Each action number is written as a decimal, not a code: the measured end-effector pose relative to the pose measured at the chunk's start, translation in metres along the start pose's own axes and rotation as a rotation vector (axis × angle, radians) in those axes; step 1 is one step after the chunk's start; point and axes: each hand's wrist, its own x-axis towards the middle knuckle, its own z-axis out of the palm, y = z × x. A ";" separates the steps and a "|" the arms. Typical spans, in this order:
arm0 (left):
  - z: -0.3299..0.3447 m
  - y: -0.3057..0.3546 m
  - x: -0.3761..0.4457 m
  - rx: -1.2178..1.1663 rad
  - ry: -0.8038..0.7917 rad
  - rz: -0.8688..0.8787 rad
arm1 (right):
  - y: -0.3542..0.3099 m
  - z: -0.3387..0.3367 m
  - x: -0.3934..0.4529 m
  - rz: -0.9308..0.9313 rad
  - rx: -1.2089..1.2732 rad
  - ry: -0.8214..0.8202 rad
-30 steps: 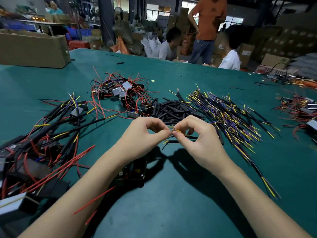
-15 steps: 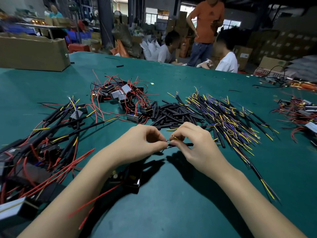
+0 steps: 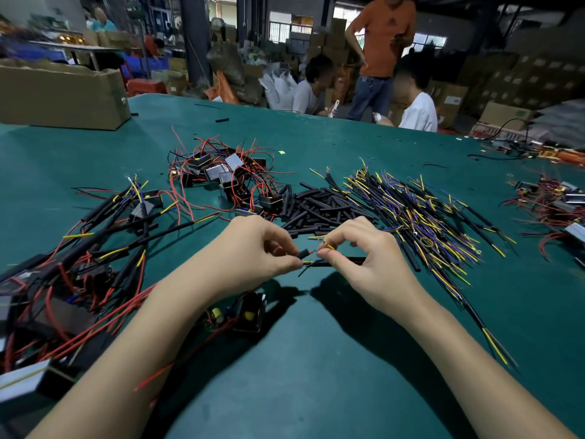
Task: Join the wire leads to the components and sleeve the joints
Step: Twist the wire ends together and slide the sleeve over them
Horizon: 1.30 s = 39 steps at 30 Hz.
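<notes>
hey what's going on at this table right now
A person is joining wires over a green table. The left hand pinches a short black sleeve on a red lead; the right hand pinches a yellow wire against it. Loose sleeves and cut wires lie behind.

Tabletop (image 3: 316, 375) dark teal, plain. Loose sleeves (image 3: 319, 205) black. Lead pile (image 3: 421, 217) black-jacketed with yellow and blue-purple cores. Component heap (image 3: 228, 175) black and grey, trailing red wires. Small board (image 3: 235, 315) carries yellow parts (green base, partly shadowed). Cardboard box (image 3: 60, 93) brown. Standing person's shirt (image 3: 387, 33) orange.
</notes>
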 end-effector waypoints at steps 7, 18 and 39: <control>0.005 0.001 0.001 -0.050 0.041 0.044 | 0.000 -0.003 0.001 0.050 0.008 -0.082; 0.007 0.001 0.000 0.013 0.046 0.112 | 0.006 -0.009 0.002 0.184 0.182 -0.037; 0.019 0.004 0.001 0.120 0.196 0.266 | 0.002 -0.015 0.004 -0.085 -0.081 -0.027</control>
